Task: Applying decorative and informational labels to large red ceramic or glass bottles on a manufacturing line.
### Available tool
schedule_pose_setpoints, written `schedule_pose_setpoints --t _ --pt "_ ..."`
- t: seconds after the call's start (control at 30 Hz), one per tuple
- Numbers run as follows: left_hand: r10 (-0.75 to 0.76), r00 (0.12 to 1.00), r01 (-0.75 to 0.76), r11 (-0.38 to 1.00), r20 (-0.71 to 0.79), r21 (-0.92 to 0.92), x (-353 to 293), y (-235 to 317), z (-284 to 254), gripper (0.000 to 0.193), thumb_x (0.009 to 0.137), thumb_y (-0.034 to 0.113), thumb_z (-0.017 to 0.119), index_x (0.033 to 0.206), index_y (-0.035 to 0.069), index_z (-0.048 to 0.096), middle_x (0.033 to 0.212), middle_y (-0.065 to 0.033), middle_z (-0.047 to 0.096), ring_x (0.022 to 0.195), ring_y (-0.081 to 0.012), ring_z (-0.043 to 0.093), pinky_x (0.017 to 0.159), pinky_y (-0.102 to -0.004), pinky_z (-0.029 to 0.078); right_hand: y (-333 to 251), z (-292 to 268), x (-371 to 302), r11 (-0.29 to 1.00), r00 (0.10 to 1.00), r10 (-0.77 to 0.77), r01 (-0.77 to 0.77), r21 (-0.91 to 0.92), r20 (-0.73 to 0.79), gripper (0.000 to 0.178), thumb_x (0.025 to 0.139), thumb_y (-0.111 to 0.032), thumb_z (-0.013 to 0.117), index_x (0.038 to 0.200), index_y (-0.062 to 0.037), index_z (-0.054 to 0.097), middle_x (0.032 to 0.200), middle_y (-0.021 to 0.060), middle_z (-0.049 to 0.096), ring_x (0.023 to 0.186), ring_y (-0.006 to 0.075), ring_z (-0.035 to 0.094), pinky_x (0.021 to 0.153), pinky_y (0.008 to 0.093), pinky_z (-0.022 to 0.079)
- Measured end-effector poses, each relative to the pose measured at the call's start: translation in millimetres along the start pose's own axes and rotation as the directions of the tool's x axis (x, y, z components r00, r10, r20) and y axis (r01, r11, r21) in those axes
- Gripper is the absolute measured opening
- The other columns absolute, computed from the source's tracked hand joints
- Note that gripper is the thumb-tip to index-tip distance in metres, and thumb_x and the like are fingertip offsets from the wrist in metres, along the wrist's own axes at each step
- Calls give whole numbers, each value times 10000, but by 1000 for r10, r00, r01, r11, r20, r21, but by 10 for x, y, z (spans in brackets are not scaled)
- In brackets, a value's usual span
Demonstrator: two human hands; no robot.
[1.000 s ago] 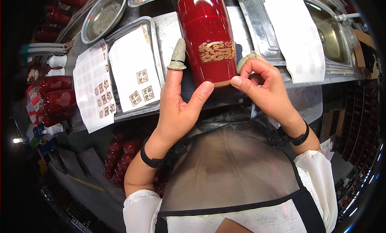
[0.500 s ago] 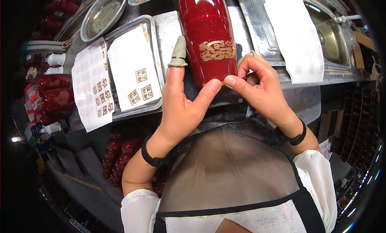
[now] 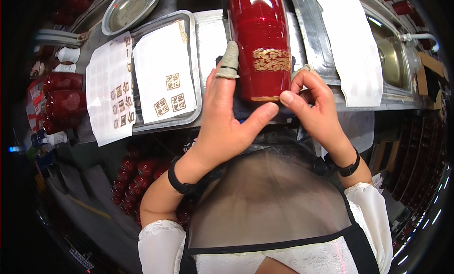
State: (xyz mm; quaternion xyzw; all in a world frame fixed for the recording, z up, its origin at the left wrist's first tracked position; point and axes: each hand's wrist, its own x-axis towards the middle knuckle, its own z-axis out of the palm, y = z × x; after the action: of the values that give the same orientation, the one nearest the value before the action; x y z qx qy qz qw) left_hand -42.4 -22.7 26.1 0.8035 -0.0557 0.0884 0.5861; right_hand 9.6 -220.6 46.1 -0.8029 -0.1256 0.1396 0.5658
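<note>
A glossy dark red bottle (image 3: 260, 30) lies with its base toward me, a gold ornamental band (image 3: 272, 60) around its lower part and a thin gold line at the base edge. My left hand (image 3: 224, 115) is open along its left side. The index finger wears a pale finger cot (image 3: 229, 61) held by a black band and rests by the bottle; the thumb stretches out, apart from the base. My right hand (image 3: 314, 101) closes thumb and bent index finger at the base's right edge, gripping the bottle. Its other fingers are partly hidden.
To the left, a metal tray (image 3: 193, 61) bears a white decal sheet (image 3: 163, 56), beside another printed sheet (image 3: 106, 80). A round metal bowl (image 3: 130, 12) stands behind. On the right are a long white sheet (image 3: 352, 52) and a sink (image 3: 395, 61). More red bottles (image 3: 66, 104) stand left.
The bottle sits farther right in view, its band turned slightly. My left thumb has come off the base edge and apart from the right thumb, exposing the gold line.
</note>
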Motion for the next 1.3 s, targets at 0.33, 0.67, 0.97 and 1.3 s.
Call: schedule_pose_setpoints --t 0.33,0.67,0.97,1.3 --pt "13 998 -13 1000 -64 -10 -2 -46 35 829 841 254 751 1481 -59 326 1427 -249 448 1309 -395 419 1115 -476 302 -20 21 -1 998 1000 -6 6 -70 -1 359 811 -263 806 771 -53 518 793 -6 454 619 50 340 528 230 278" --pt "27 999 -31 993 -36 -117 0 -119 -18 722 896 188 676 1488 -40 331 1464 -228 432 1334 -375 405 1133 -453 287 -34 25 4 997 1000 2 -3 -72 -18 348 811 -247 798 766 -54 512 791 -8 445 628 48 341 538 228 276" --pt "56 995 -57 998 -78 -14 0 -65 28 727 890 203 686 1480 -43 341 1437 -226 456 1314 -380 421 1121 -462 299 -31 79 -8 995 998 -15 9 -99 -59 365 776 -230 816 767 -52 497 789 -1 441 633 63 345 541 238 288" --pt "209 963 -265 848 171 460 -170 83 -479 595 879 240 663 1402 -7 525 1578 -271 270 1461 -384 296 1182 -515 170 -32 76 4 993 998 -55 51 -105 -35 356 783 -207 812 760 -55 491 793 -4 432 637 66 342 542 242 292"
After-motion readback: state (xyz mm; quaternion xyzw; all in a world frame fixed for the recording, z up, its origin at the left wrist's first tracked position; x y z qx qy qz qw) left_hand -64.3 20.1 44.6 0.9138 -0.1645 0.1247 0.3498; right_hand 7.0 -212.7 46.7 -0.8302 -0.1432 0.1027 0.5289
